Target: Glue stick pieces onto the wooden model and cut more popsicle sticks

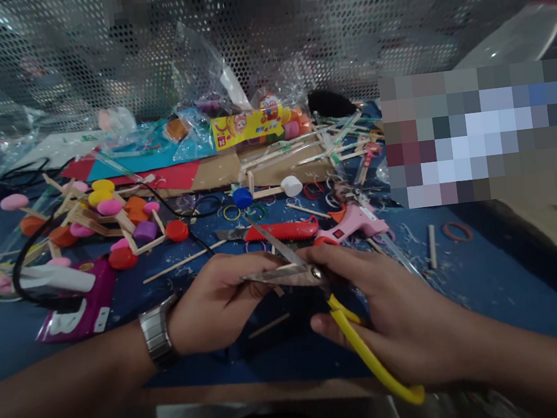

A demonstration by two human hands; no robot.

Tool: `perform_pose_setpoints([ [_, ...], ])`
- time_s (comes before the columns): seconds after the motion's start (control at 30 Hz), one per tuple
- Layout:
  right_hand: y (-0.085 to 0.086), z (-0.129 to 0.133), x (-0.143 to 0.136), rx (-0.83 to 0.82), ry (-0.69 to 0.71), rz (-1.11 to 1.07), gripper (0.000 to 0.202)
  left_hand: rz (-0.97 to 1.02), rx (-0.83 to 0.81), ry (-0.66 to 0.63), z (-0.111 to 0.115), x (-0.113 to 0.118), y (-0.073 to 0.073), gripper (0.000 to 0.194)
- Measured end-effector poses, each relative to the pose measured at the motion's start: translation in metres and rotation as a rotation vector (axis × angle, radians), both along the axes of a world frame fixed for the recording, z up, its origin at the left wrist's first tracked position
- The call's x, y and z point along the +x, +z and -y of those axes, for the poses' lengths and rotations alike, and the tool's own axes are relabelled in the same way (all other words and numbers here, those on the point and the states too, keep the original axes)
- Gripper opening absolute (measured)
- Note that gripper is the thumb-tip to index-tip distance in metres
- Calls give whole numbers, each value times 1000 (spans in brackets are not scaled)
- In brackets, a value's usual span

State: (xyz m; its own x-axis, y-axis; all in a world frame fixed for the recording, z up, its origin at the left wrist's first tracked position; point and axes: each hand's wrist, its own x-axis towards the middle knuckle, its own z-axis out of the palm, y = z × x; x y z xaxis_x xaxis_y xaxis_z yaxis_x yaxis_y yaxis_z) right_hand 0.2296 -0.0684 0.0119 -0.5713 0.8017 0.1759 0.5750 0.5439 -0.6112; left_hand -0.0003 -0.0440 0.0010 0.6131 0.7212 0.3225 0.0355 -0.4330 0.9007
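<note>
Scissors (356, 341) with yellow handles and metal blades are in my right hand (396, 316), whose fingers wrap around them near the pivot. Their blades are spread apart and point left toward my left hand (226, 302). That hand is closed in a pinch, its fingertips right at the blades; whatever it pinches is hidden. A metal watch sits on the left wrist. Just beyond the blades lie a red utility knife (284, 230) and a pink glue gun (353, 222).
Stick pieces joined with colorful caps (108, 215) lie at left, beside a purple box (80, 302) with a white charger and cables. Cardboard (218, 171), wrapped clay packets (249, 128) and sticks are behind. Rubber bands and scraps litter the blue table (195, 359). A perforated metal screen (259, 37) stands behind.
</note>
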Motion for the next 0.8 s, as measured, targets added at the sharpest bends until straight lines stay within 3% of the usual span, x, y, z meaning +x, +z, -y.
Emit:
perform_pose_setpoints([
  [0.2, -1, 1, 0, 18, 2, 31, 41, 1, -90, -51, 2, 0, 2, 19],
  [0.4, 1, 1, 1, -69, 24, 86, 17, 1, -36, -11, 2, 2, 2, 20],
  [0.57, 0, 4, -1, -90, -8, 132, 21, -35, 19, 10, 1, 2, -1, 23],
  [0.7, 4, 3, -3, -193, -35, 66, 15, -154, 26, -49, 3, 2, -4, 26],
  [0.8, 9, 1, -4, -181, -23, 3, 13, -153, -3, -73, 4, 2, -4, 27],
])
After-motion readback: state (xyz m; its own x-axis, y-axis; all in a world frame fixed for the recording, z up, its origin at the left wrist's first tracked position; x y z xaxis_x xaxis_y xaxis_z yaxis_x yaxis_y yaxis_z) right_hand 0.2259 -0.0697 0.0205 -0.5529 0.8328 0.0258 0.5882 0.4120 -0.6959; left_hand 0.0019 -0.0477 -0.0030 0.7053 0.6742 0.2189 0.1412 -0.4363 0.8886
